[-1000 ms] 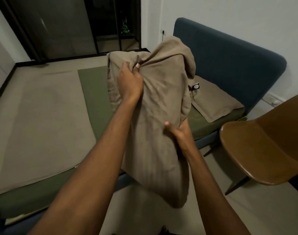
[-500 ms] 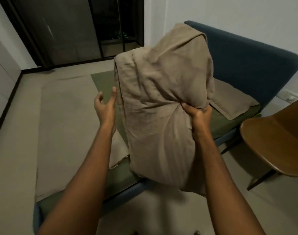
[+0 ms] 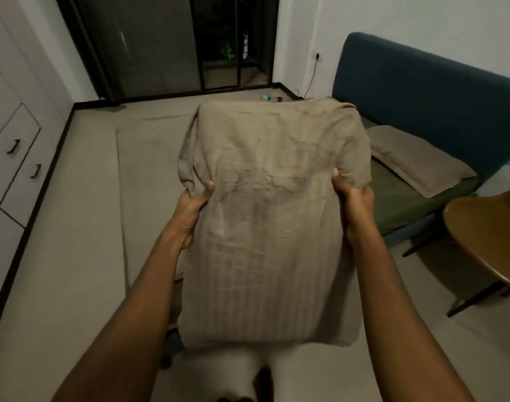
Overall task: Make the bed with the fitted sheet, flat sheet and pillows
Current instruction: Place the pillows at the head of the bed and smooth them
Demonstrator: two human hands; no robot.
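Note:
I hold a beige pillow (image 3: 271,216) upright in front of me, above the bed's near edge. My left hand (image 3: 191,206) grips its left side, thumb on the front. On the opposite side, my right hand (image 3: 354,203) grips the cover, fingers curled into the cloth. A second beige pillow (image 3: 419,162) lies flat at the head of the bed, against the blue headboard (image 3: 428,108). The beige flat sheet (image 3: 149,175) lies spread over the green fitted sheet (image 3: 404,204). The held pillow hides the middle of the bed.
A brown chair (image 3: 489,239) stands close on the right beside the bed. White drawers (image 3: 13,158) line the left wall. Dark glass doors (image 3: 166,44) are at the back. A bottle (image 3: 271,98) and a cable lie on the floor past the bed.
My left hand, held apart from the pillow before, now grips its left side. The pillow has turned square to me and come lower. My view has shifted left.

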